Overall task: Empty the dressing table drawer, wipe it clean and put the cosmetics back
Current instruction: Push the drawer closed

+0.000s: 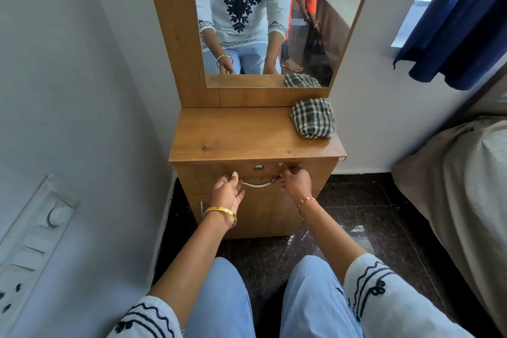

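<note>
My left hand (228, 191) and right hand (296, 182) curl their fingers around the ends of the drawer handle (259, 184). The drawer (214, 173) is closed.

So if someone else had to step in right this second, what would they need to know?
Left hand: at the left end of the drawer handle, fingers reaching for it; whether it grips yet cannot be told.
Right hand: at the handle's right end, fingers curled near the drawer's upper edge; grip also unclear.
Drawer: shut, with a lock above the handle.
Checked cloth: folded on the right rear of the dressing table top, untouched.
Done: nothing yet.
Left: pull the drawer open, take the cosmetics out, wipe inside with the cloth, put everything back.
</note>
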The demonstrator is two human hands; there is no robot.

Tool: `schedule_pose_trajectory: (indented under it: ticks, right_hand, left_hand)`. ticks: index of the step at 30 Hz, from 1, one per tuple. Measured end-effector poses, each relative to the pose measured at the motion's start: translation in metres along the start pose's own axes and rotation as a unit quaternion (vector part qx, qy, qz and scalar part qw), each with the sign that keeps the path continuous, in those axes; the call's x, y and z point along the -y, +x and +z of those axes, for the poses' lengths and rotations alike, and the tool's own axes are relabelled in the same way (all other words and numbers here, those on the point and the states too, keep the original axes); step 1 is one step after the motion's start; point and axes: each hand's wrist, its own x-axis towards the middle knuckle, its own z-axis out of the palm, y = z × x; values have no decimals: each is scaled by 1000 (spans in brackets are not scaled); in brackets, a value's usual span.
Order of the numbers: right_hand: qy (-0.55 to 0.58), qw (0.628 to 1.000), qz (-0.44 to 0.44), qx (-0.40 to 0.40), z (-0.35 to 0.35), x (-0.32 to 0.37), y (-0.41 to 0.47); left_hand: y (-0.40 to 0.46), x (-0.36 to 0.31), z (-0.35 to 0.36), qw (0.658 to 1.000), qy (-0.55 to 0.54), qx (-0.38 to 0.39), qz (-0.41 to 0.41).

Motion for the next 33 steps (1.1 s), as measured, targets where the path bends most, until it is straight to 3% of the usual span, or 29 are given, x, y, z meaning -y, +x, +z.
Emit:
schedule_pose_trajectory:
  ticks: [8,13,17,21,24,27,30,33]
  right_hand:
    - [-40,999,-30,9,-7,3,-15]
    - [-129,984,-122,-3,-20,5,-43]
    - [-236,951,-198,-20,-32,6,-60]
    - [-314,901,-294,-53,-45,13,-73]
    - [-350,868,-345,-67,-48,17,-75]
    - [-393,833,-382,-76,-50,21,-74]
    - [-458,787,-408,-66,-51,27,-68]
    - [-529,731,-429,-48,-45,30,-57]
  left_hand:
    - [-6,-1,-2,997,77,-2,30]
    - [-17,-2,-2,980,172,-19,95]
    - [-30,-7,-4,951,259,-23,167]
    - [-49,-21,0,899,347,-21,265]
    - [-58,-26,1,840,428,-24,332]
    - [-57,-27,-1,748,526,-14,404]
    - [-46,-32,-2,628,629,2,458]
    - [-32,-30,-1,470,750,9,464]
